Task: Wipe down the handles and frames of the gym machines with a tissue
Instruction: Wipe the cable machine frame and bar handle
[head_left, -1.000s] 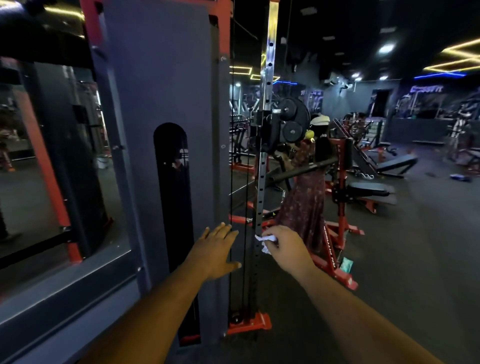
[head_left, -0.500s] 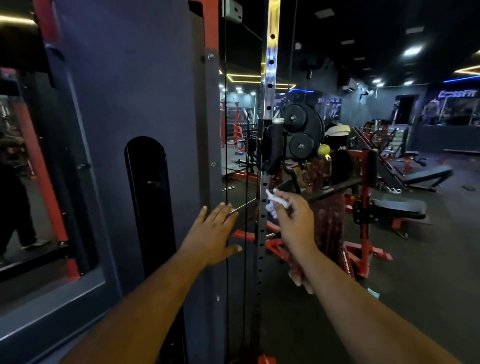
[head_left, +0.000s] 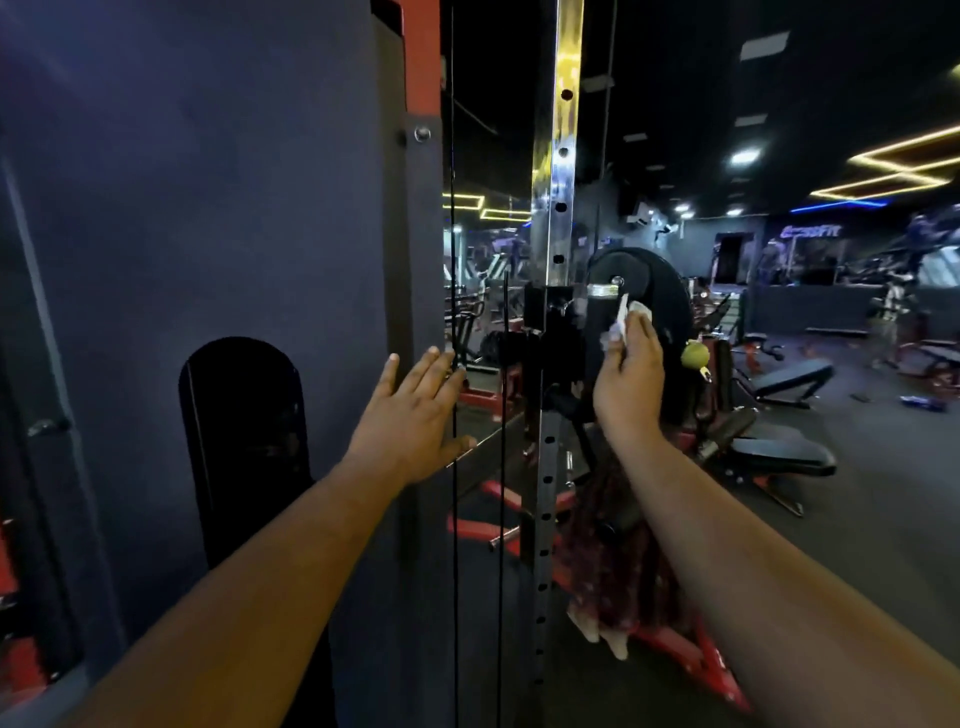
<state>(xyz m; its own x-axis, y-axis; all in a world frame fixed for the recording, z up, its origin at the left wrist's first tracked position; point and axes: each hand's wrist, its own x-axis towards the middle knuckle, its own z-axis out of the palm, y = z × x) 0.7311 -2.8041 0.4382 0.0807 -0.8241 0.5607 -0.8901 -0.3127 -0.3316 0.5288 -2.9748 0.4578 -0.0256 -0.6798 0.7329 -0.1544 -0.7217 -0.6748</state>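
Observation:
A cable machine stands in front of me, with a grey shroud panel (head_left: 234, 208) on the left and a chrome upright (head_left: 558, 171) drilled with holes at centre. My left hand (head_left: 410, 415) lies flat with straight fingers against the panel's right edge. My right hand (head_left: 628, 374) grips a crumpled white tissue (head_left: 626, 317) and holds it against the black pulley carriage (head_left: 644, 291) mounted on the upright. Two thin black cables (head_left: 453, 260) hang between panel and upright.
A person in a dark red patterned dress (head_left: 618, 561) stands just behind the upright. Red-framed benches (head_left: 779, 452) and other machines fill the dark floor to the right. A mirror (head_left: 483, 270) sits behind the cables.
My right hand has travelled up the chrome upright with the tissue, from low on the post to the pulley carriage. My left hand stays flat on the panel while my view has risen.

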